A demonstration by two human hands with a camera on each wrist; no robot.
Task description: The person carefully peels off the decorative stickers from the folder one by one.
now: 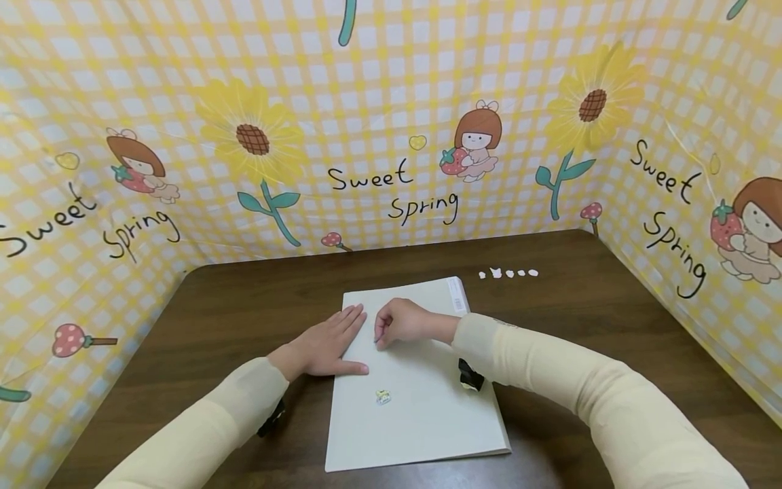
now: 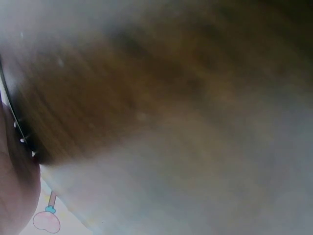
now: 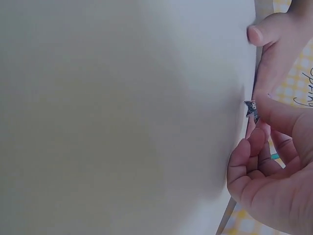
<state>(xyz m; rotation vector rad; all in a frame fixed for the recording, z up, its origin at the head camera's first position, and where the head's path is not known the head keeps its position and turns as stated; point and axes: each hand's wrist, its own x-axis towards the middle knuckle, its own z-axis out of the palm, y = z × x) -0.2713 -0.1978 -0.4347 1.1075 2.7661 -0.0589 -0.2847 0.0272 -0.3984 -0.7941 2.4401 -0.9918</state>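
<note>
A large white pad or book [image 1: 427, 421] lies on the brown table, with a barcode label near its top right corner. My left hand [image 1: 326, 345] rests flat across the pad's left edge, fingers straight and thumb out to the side. Above the pad, my right hand [image 1: 404, 321] pinches a small dark cartoon sticker [image 3: 251, 108] between thumb and fingertips, partly covered by them. A yellow and grey cartoon sticker [image 1: 383, 396] is on the pad's lower part. The left wrist view is blurred and catches only a bit of the hand at its left edge.
Several small white paper pieces [image 1: 510, 274] lie in a row on the table [image 1: 256, 299] behind the pad, toward the right. Yellow checked cloth [image 1: 366, 122] with printed flowers and figures walls in the back and both sides.
</note>
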